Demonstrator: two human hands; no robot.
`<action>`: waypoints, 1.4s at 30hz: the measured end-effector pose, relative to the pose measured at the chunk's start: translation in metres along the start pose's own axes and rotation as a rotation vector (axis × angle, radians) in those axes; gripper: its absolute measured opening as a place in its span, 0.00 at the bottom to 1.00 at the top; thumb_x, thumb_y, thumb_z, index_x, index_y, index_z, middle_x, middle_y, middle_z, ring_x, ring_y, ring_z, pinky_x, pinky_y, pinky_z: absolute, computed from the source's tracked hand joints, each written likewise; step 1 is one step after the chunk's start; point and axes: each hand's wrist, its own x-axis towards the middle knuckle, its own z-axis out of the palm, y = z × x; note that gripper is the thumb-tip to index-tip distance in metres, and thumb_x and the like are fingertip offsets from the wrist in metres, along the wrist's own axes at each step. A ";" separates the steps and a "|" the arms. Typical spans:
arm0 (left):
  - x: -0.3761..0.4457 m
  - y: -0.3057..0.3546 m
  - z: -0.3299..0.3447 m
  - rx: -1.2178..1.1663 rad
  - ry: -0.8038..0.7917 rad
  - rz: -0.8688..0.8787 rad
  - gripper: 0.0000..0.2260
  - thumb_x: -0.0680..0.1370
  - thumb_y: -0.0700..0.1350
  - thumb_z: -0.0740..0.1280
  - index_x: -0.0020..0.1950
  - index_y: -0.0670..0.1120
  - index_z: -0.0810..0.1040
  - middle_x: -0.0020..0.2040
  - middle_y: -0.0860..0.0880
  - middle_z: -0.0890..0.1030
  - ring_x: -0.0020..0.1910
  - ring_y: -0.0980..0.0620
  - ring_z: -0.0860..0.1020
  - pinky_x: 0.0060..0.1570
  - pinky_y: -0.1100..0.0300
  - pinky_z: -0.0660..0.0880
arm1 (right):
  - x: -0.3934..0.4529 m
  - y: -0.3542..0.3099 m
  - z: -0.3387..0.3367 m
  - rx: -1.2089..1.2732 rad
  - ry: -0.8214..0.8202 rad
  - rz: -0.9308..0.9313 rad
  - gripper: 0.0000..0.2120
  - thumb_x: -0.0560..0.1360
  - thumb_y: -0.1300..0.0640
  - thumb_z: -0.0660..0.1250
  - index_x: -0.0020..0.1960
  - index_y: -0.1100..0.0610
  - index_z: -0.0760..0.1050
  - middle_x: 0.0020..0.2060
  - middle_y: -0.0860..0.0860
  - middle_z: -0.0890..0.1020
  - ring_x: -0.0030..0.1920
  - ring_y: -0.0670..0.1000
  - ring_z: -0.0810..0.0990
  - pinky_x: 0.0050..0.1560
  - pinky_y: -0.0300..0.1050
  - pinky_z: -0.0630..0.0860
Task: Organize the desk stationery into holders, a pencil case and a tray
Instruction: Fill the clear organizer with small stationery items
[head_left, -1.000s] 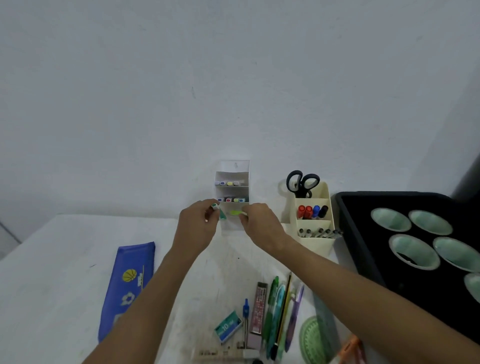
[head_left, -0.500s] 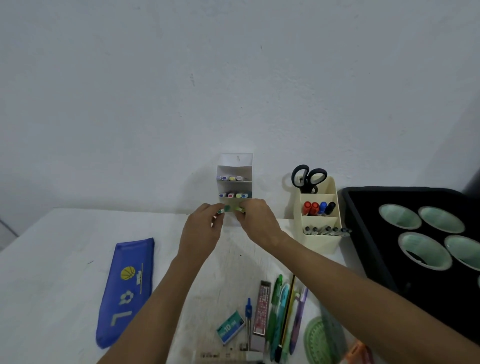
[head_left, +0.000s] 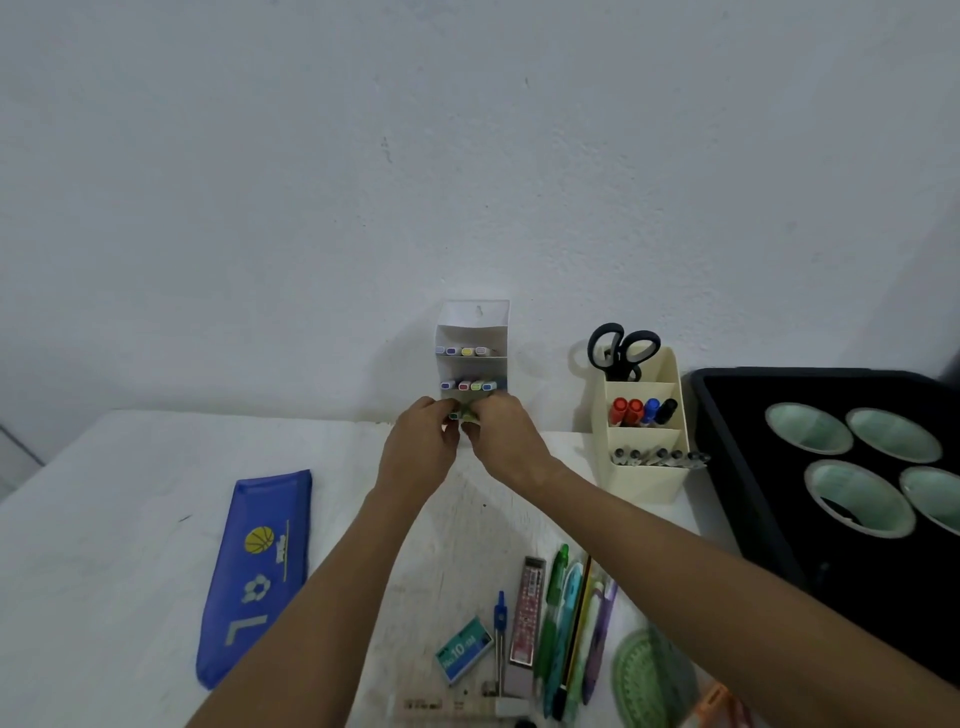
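A white tiered holder stands against the wall with coloured highlighters in its upper two tiers. My left hand and my right hand meet at its lowest tier, both pinching small green highlighters at the opening. A blue pencil case lies flat at the left. A cream holder at the right carries scissors, markers and pens. A black tray with green cups sits at the far right.
Near the front edge lie several pens and pencils, a compass, a lead box, a staples box, a ruler and a green protractor. The white wall is close behind the holders.
Both hands moved closer together and forward to the lowest tier of the white holder, carrying the green highlighters up to its opening.
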 end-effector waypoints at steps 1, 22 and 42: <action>-0.001 -0.001 0.000 -0.008 0.000 0.000 0.10 0.78 0.39 0.64 0.56 0.45 0.80 0.46 0.45 0.80 0.38 0.51 0.74 0.40 0.62 0.72 | 0.001 -0.001 0.000 0.003 -0.004 -0.001 0.12 0.79 0.60 0.63 0.60 0.61 0.78 0.55 0.57 0.81 0.55 0.56 0.79 0.61 0.42 0.72; -0.089 0.075 -0.010 -0.117 -0.338 0.030 0.13 0.76 0.47 0.66 0.59 0.49 0.80 0.49 0.53 0.81 0.40 0.56 0.77 0.47 0.67 0.69 | -0.119 0.039 -0.109 -0.141 -0.329 -0.026 0.14 0.75 0.57 0.68 0.61 0.57 0.78 0.53 0.49 0.83 0.38 0.38 0.73 0.38 0.22 0.66; -0.175 0.177 0.048 -0.012 -0.854 0.169 0.12 0.75 0.52 0.67 0.53 0.48 0.83 0.41 0.49 0.82 0.37 0.53 0.79 0.44 0.59 0.78 | -0.187 0.077 -0.142 -0.981 -0.699 -0.036 0.11 0.76 0.67 0.62 0.58 0.61 0.75 0.54 0.57 0.78 0.44 0.56 0.77 0.43 0.46 0.75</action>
